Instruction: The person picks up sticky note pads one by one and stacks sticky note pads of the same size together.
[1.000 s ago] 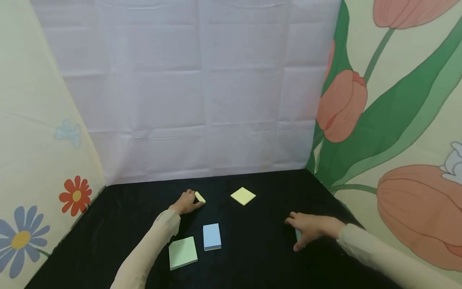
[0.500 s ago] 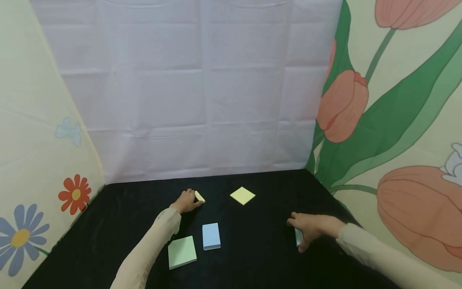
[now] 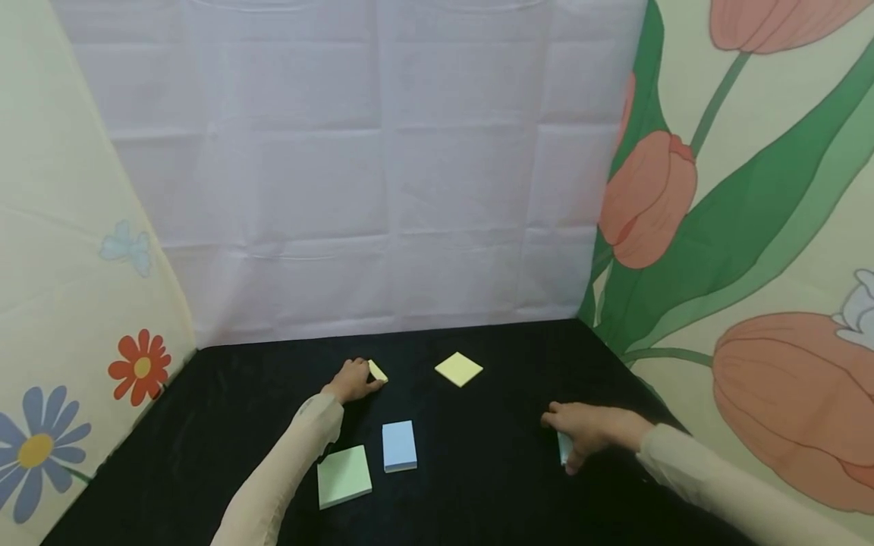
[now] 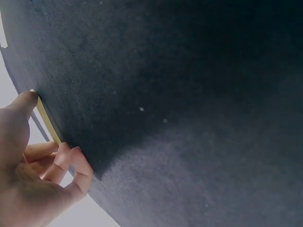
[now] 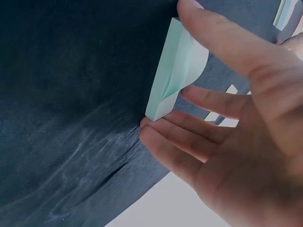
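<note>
My left hand [image 3: 351,381] reaches to the far left part of the black table and holds a small yellow sticky-note pad [image 3: 378,371]. In the left wrist view, thumb and fingers sit at opposite ends of that yellow pad [image 4: 48,120]. On the right side, my right hand [image 3: 583,432] spans a pale blue-green sticky-note pad [image 3: 564,447], mostly covered by the hand from above. The right wrist view has this pad [image 5: 163,75] between thumb and fingertips, its upper sheets bowed up; the thumb tip is cut off by the frame edge.
A yellow square pad [image 3: 459,369] lies at the back middle. Nearer are a blue pad [image 3: 399,446] and a larger light green pad [image 3: 344,476], beside the left sleeve [image 3: 293,455]. A white cloth [image 3: 382,182] hangs behind the black table [image 3: 478,485], with flowered cloths at both sides.
My right thumb has shifted slightly right, so more of the blue-green pad shows. The left hand and the pads on the table have stayed in place.
</note>
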Demonstrator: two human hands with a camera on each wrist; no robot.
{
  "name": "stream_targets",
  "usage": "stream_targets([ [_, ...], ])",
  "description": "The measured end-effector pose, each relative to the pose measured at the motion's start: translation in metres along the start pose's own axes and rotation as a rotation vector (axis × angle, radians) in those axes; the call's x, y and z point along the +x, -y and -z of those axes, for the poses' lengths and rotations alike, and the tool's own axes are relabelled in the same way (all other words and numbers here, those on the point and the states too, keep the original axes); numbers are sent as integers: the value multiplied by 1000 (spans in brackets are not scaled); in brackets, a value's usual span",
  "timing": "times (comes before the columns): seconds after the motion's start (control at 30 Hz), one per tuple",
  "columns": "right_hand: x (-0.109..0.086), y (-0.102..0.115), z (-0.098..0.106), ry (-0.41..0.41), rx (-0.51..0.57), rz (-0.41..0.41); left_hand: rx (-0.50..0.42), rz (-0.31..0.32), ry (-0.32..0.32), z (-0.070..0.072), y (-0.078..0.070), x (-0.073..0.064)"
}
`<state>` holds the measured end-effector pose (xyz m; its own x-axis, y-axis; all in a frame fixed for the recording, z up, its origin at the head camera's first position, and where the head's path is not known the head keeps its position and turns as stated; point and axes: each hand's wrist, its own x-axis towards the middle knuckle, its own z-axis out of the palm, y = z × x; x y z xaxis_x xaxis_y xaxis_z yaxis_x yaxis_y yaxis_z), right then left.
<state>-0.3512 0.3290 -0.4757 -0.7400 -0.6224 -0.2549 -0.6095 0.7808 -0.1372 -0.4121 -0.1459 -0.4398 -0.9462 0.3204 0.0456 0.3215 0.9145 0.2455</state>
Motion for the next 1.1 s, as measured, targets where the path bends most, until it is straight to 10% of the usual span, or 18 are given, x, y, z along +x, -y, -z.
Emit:
stream_targets([
  [0.17, 2, 1, 2, 14, -16, -22, -8, -2, -11, -1, 2, 3],
  [0.5, -35, 96, 67, 53, 16, -71, -26, -38, -17, -9, 12, 15],
  [1.1, -31, 97, 60, 34, -94, 6, -31, -17, -15, -3, 4, 6],
])
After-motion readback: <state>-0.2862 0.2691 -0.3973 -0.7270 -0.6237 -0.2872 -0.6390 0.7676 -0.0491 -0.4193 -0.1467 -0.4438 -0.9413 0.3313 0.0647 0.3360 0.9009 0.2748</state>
